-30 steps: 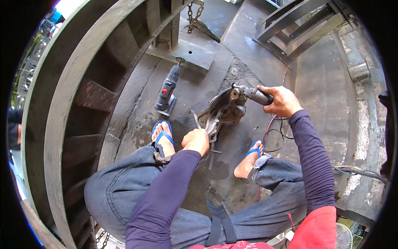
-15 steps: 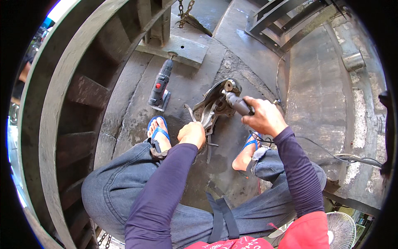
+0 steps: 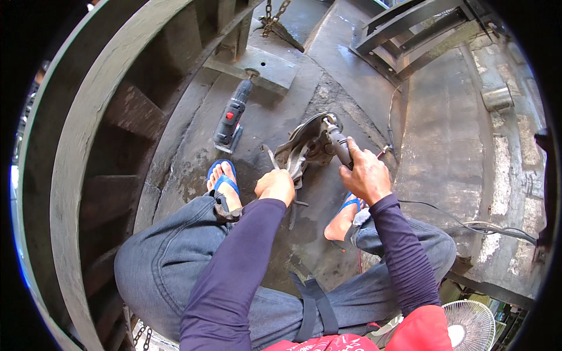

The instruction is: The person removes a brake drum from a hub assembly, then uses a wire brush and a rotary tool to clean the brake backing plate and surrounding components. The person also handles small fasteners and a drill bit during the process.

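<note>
On the floor between my feet lies a steering knuckle, a dirty metal car part with arms and a round rim at its far end. My left hand is closed around its near arm; the fingers are partly hidden. A grey die grinder is gripped in my right hand, with the index finger stretched along its body. The grinder's silver tip points away from me and meets the round far end of the knuckle. Exactly where it touches is too small to make out.
A cordless drill lies on the floor to the left, its bit by a steel base plate. A large curved ribbed steel frame rises along the left. Black cables run at right. A fan stands at lower right.
My right hand and the grinder have shifted slightly left, and the grinder's body stands steeper in the picture. My left hand keeps its hold on the knuckle. The whole view has moved a little.
</note>
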Motion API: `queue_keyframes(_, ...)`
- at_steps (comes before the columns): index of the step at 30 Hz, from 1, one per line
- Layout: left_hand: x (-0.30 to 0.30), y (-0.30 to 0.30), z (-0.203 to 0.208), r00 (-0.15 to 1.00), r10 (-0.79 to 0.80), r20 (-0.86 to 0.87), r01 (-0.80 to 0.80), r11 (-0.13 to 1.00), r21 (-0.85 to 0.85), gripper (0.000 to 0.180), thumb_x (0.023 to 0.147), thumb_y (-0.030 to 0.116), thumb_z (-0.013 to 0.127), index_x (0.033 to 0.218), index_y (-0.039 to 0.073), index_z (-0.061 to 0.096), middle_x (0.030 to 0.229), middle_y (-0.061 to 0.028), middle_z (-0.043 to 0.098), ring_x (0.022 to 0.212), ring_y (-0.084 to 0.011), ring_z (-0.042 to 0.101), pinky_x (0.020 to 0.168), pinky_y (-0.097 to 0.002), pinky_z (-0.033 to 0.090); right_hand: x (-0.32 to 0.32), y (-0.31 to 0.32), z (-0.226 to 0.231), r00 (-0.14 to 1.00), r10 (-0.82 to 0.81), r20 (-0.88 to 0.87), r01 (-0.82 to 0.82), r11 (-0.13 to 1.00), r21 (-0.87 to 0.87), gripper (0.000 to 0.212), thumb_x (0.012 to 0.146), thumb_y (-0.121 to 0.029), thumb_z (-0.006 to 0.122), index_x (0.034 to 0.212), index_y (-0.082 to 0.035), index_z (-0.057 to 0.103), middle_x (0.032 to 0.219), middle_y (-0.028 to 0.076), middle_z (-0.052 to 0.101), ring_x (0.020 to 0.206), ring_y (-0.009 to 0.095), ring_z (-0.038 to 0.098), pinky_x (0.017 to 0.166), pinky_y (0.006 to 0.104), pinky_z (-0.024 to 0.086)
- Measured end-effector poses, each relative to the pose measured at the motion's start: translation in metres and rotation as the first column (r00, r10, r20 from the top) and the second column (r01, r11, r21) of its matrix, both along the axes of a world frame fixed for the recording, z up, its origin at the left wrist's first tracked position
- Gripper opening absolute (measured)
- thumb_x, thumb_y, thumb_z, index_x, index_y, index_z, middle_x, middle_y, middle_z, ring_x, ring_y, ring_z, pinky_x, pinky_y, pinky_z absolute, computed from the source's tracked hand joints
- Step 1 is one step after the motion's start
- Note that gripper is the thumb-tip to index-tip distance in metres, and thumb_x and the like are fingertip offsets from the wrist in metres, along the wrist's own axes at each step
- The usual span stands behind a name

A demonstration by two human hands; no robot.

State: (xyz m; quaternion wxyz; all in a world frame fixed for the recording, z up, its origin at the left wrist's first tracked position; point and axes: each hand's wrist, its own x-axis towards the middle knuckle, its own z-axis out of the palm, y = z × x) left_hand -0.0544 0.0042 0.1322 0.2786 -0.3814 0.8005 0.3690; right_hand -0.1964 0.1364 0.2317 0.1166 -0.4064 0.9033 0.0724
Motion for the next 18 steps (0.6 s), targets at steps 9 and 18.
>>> queue_keyframes(9, -0.002, -0.002, 0.001, 0.999, -0.037, 0.023, 0.037, 0.999, 0.012, 0.035, 0.086, 0.008, 0.071, 0.119, 0.0, 0.077, 0.127, -0.0231, 0.072, 0.119, -0.0376, 0.072, 0.097, -0.0466, 0.06, 0.015, -0.007, -0.013, 0.997, -0.068, 0.047, 0.064, 0.995, 0.076, 0.075, 0.087, -0.031, 0.072, 0.155, -0.011, 0.049, 0.111, 0.025, 0.07, 0.102, 0.044, 0.071, 0.092, 0.053, 0.057)
queue_keyframes(18, -0.001, -0.001, -0.002, 0.999, -0.039, -0.001, 0.039, 0.999, -0.004, 0.036, 0.083, 0.008, 0.075, 0.119, 0.0, 0.077, 0.126, -0.023, 0.073, 0.118, -0.0376, 0.072, 0.098, -0.0462, 0.059, 0.021, -0.02, -0.023, 0.982, -0.171, 0.073, 0.172, 0.985, 0.002, 0.074, 0.087, -0.031, 0.068, 0.153, -0.002, 0.049, 0.112, 0.03, 0.072, 0.105, 0.045, 0.071, 0.095, 0.0528, 0.056)
